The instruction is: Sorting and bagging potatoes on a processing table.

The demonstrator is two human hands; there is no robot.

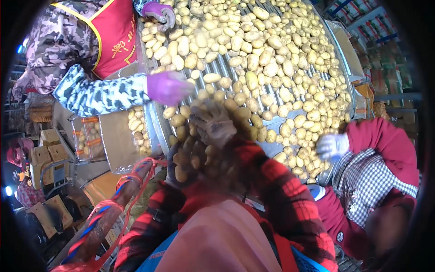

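My right hand [214, 123], in a soiled work glove, lies palm down over potatoes [240, 98] on the roller conveyor [219, 69]. Its fingers are spread and grip nothing that I can see. Closer to my body, my left hand [172, 168] is in deep shadow beside a cluster of shaded potatoes [195, 161]. Whether its fingers hold one is hidden by the dark. Pale yellow potatoes of mixed sizes cover much of the rollers, with bare metal bars showing between them.
Across to the left, a co-worker's purple-gloved hand [170, 88] reaches over the rollers. Another person's white-gloved hand [331, 146] touches potatoes at right. A rope-wrapped pole [108, 207] rises at my left. A lined carton [119, 139] and a bag of potatoes [88, 137] stand beside the conveyor.
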